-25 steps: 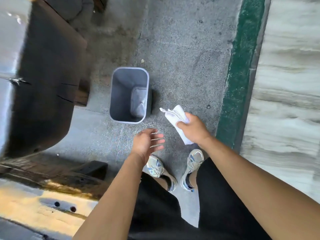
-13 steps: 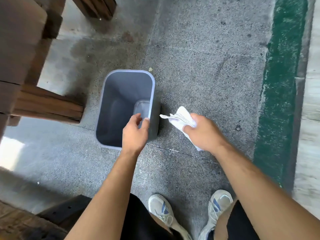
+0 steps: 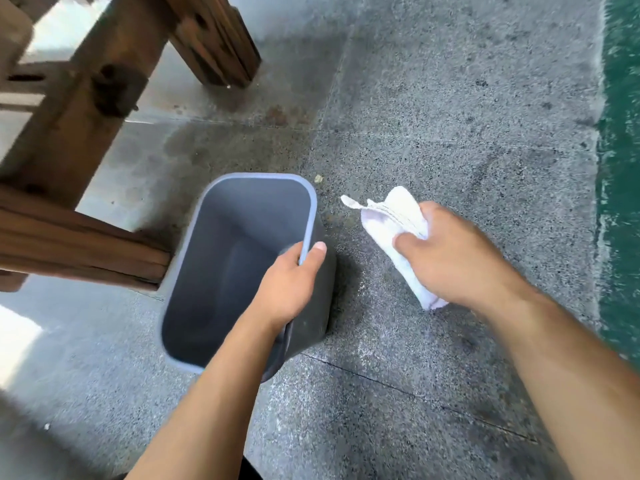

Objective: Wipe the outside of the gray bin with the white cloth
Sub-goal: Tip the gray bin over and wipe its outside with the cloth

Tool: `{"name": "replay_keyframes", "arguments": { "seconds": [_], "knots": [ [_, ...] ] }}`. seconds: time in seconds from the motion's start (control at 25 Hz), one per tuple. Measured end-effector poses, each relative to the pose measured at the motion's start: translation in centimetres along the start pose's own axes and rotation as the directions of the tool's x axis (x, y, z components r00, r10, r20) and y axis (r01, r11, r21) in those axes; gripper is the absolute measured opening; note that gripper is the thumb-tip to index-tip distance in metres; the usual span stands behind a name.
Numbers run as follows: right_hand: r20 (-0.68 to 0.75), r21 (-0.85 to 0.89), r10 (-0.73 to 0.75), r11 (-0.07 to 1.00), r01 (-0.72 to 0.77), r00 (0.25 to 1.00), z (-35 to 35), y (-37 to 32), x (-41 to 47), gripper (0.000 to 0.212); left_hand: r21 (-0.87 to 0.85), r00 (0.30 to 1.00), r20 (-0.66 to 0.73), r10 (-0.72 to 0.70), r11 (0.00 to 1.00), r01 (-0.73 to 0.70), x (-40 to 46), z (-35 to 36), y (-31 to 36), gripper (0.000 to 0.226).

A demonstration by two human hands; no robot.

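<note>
A: Gray bin (image 3: 221, 271) upright on the speckled floor (image 3: 433, 133), mouth up, nothing visible inside. Long axis of the rim running away from the viewer, tipped a little to the right at the far end. Just beside a wooden leg (image 3: 79, 247) on its left.

B: And the hold?

A: Left hand (image 3: 289, 287) clamped over the right rim, thumb outside, fingers curled inside. Right hand (image 3: 460, 258) pinching the folded white cloth (image 3: 391, 216), thumb pressed on top, a loose corner pointing toward the bin.

B: Touching yet?

A: No. Cloth apart from the bin, off to its right, bare floor between. No wiping begun, by the look of it.

B: Nearest face, then?

A: Right outer wall (image 3: 318, 313), dark and in shadow below the left thumb, facing the cloth directly. Likely a short sweep leftward to meet it. Left side crowded by the wood, so probably needing a turn of the bin.

B: Beyond that?

A: Green painted strip (image 3: 620, 168) at the far right.
</note>
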State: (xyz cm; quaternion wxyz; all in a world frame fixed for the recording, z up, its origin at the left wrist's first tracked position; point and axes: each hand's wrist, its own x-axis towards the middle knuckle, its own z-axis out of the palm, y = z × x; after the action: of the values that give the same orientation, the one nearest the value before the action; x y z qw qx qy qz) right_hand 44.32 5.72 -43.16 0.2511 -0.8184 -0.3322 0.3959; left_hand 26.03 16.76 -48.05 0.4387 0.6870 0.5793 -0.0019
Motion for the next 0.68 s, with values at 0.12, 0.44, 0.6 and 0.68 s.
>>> {"name": "replay_keyframes", "arguments": {
  "seconds": [0.12, 0.44, 0.6, 0.68],
  "knots": [
    [0.033, -0.018, -0.036, 0.999, 0.036, 0.999, 0.2, -0.3, -0.2, 0.015, -0.019, 0.998, 0.0, 0.071, 0.997, -0.071, 0.4, -0.1, -0.3, 0.048],
    [-0.012, -0.103, -0.14, 0.985, 0.138, 0.99, 1.0, -0.8, 0.0, 0.016, -0.116, 0.999, 0.005, 0.054, 0.992, -0.053, 0.1, -1.0, -0.3, 0.043],
    [-0.038, -0.1, -0.159, 0.983, 0.155, 0.987, 0.5, -0.6, -0.3, 0.015, -0.311, 0.996, -0.005, -0.086, 0.947, 0.08, -0.1, -3.3, -0.7, 0.042],
    [-0.073, -0.116, -0.186, 0.977, 0.177, 0.98, 0.5, -0.5, -0.3, 0.018, -0.441, 0.988, -0.03, -0.152, 0.889, 0.123, -0.3, -4.2, -0.8, 0.051]
  ]
}}
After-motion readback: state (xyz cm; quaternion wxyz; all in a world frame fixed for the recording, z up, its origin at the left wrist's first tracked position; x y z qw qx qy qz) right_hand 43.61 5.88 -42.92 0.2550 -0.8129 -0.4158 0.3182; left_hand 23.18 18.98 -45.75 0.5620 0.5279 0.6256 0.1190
